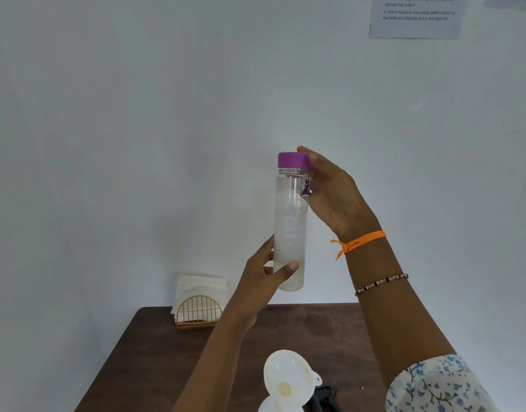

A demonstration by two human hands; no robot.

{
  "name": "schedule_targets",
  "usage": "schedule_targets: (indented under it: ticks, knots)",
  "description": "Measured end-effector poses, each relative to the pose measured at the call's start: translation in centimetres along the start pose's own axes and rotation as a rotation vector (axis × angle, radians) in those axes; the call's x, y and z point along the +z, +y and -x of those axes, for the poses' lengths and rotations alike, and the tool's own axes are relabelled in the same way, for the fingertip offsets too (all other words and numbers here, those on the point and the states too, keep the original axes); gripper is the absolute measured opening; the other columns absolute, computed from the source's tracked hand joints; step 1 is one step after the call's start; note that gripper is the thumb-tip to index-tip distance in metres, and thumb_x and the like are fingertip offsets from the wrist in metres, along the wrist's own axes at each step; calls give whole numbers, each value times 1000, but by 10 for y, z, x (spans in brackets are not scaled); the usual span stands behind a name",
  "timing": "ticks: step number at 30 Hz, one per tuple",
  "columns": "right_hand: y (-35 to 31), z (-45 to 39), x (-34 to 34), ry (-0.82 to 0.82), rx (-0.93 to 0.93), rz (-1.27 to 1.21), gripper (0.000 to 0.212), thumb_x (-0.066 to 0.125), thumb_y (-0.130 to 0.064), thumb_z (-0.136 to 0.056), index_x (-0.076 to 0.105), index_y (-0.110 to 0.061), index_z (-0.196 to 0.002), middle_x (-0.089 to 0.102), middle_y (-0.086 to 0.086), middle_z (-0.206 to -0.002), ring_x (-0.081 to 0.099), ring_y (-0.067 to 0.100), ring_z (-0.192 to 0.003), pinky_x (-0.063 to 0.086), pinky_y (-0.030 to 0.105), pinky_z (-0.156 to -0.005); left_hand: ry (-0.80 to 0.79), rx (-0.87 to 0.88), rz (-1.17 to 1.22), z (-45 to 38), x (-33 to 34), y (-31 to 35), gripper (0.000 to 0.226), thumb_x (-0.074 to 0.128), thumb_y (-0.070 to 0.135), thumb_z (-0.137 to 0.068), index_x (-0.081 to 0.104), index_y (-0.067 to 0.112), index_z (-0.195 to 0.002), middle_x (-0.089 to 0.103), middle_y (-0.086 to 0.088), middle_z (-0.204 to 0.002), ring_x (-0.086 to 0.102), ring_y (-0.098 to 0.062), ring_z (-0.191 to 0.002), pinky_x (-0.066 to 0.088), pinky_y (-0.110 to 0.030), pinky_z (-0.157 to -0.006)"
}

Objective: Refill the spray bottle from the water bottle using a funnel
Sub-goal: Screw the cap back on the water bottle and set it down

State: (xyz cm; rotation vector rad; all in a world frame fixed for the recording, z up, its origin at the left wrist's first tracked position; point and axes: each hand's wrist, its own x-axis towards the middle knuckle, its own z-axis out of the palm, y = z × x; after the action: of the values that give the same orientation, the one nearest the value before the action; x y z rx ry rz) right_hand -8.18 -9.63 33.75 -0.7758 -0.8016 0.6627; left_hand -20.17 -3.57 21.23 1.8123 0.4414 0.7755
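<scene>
A plain test room — bare white wall point(137, 114), posted instruction sheet point(416, 16), small table point(154, 352).

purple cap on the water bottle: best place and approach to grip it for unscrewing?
Grip the purple cap around its short cylindrical side wall, coming from the right, where the right hand already has its fingers on it. The water bottle stands upright in the air, and the left hand holds its lower body, so the cap's sides and top are free. A wrap round the rim probably suits twisting best.

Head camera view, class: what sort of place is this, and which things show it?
Probably a staged task station in a plain room: a bare white wall, a printed instruction sheet taped up, and a small brown table with a napkin holder.
</scene>
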Motion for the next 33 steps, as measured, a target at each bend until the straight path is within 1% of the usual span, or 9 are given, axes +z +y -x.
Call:
schedule_targets:
  ticks: [4,7,10,14,20,24,28,31,33]
  knots:
    - [5,-2,3,50,-22,190,46,63,-8,-83,45,-14,-125,59,6,-101,56,23,-95,47,34,-83,-2,-2,-1,1,-1,-5,60,65,32,-83,37,34,-136,50,12,-126,57,-7,-95,48,-24,-88]
    - [8,-2,4,56,-8,205,68,72,-21,-68,41,-17,-128,58,9,-106,57,23,-98,47,36,-92,0,-2,-2,2,-2,-7,59,65,33,-83,37,36,-135,49,15,-124,56,-4,-93,47,-18,-81]
    - [10,-2,1,42,33,30,45,58,-34,-83,49,-12,-121,58,5,-107,58,19,-97,50,31,-83,-13,9,22,2,-4,-6,56,64,32,-84,37,37,-133,49,16,-121,55,-2,-94,48,-11,-72]
    - [12,-5,-4,-1,-11,-15,21,46,-17,-95,54,-9,-112,59,7,-102,56,20,-94,51,25,-73,-20,21,24,1,-6,-5,55,63,33,-85,37,37,-133,50,14,-124,55,-6,-98,48,-13,-75]
    - [13,-9,3,85,-15,193,33,63,-12,-85,51,-13,-115,59,4,-99,57,17,-87,51,27,-73,-8,25,13,1,-8,-6,52,63,33,-84,35,41,-128,48,18,-119,54,-3,-95,47,-7,-67]
    - [11,-9,3,29,72,16,23,51,-30,-92,59,-11,-102,62,4,-96,58,19,-93,47,33,-86,-13,29,25,1,-11,-5,50,62,33,-85,35,42,-126,48,19,-118,53,-2,-95,47,-6,-66]
    - [13,-10,2,-27,68,-69,21,44,-13,-93,60,-5,-103,62,11,-103,52,26,-104,44,33,-87,-7,34,20,1,-13,-5,50,62,33,-85,35,41,-126,48,18,-119,53,-1,-95,46,-7,-69]
    - [12,-11,6,17,33,30,17,54,-7,-88,59,-11,-104,61,7,-97,53,23,-96,47,28,-77,-9,43,17,1,-14,-3,50,62,32,-85,36,41,-126,49,21,-116,54,0,-93,46,-5,-67]
    - [11,-11,8,39,7,122,30,61,-6,-84,55,-14,-113,61,4,-97,55,18,-89,48,23,-67,-10,48,17,1,-14,-2,49,62,33,-85,35,42,-125,48,22,-113,54,0,-92,46,-5,-67]
